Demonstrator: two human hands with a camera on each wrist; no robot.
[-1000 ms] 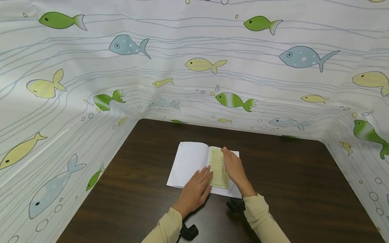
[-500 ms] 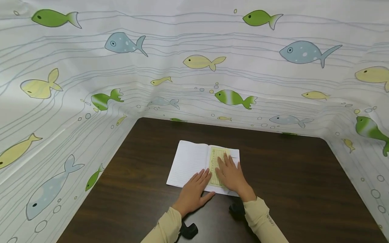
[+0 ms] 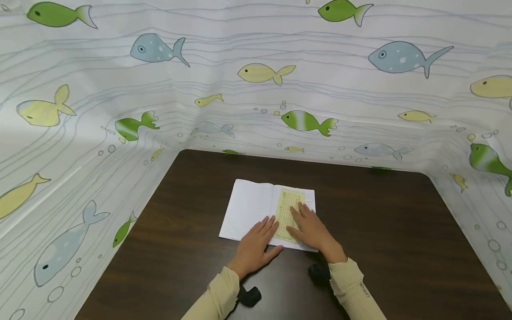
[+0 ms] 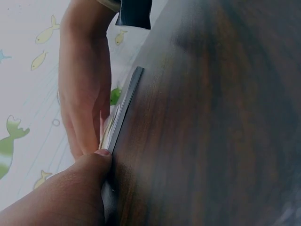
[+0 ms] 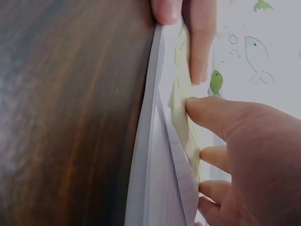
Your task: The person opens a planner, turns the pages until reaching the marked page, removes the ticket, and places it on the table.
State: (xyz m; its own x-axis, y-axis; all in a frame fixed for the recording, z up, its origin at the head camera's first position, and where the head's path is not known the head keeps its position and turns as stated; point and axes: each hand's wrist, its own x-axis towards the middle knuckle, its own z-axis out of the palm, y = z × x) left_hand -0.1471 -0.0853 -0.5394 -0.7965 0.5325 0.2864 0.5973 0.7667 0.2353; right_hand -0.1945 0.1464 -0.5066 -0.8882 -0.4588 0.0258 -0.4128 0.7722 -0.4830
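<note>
An open notebook (image 3: 248,209) with white lined pages lies on the dark table. On its right page is a yellow printed slip (image 3: 285,211) with a grid, slightly tilted. My left hand (image 3: 256,246) rests with straight fingers over the lower middle of the notebook, fingertips by the slip's left edge. In the left wrist view its thumb lies at the notebook's bottom edge. My right hand (image 3: 316,231) touches the slip with spread fingertips, covering its lower right part. The right wrist view shows those fingers (image 5: 207,113) on the slip, and a page (image 5: 176,155) lifted slightly beneath.
The brown wood-grain table (image 3: 384,235) extends around the notebook. A white sheet printed with fish (image 3: 264,40) walls the back and both sides. Black wrist devices (image 3: 250,295) sit under both forearms.
My right hand has gone from edge-on beside the slip to laying its fingers on it, then drawn slightly right. The slip has tilted a little. My left thumb has spread outward.
</note>
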